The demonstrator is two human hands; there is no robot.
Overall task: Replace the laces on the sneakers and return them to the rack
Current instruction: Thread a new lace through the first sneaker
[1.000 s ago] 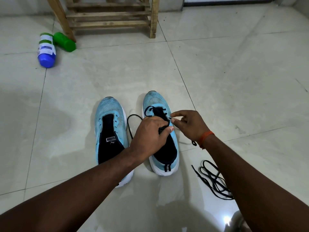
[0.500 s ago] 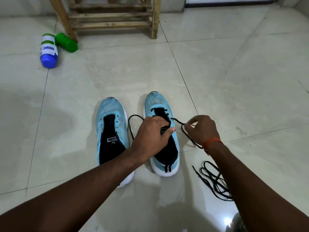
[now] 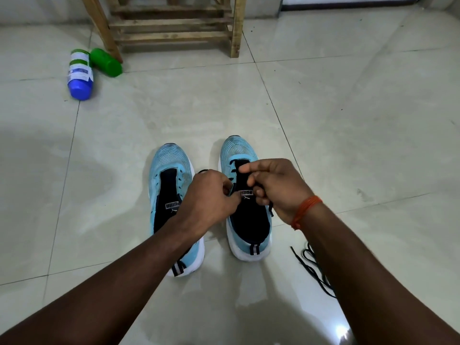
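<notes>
Black lace (image 3: 239, 161) is already crossing the top eyelets of the right sneaker (image 3: 239, 149), which is standing beside the left sneaker (image 3: 170, 160) on the tile floor (image 3: 348, 145) just in front of me, well short of the wooden rack (image 3: 174, 36). My right hand (image 3: 278, 188), which was drawing the lace out to the side half a second ago, is coming back over the tongue, pinching the lace with its loose end hanging below my palm. My left hand (image 3: 211, 197) is pinching the sneaker's left eyelet edge, steadying it. I'm judging that pull finished and the next eyelet due. The left sneaker is waiting unlaced; a spare lace (image 3: 311, 265) is lying beside my right forearm.
</notes>
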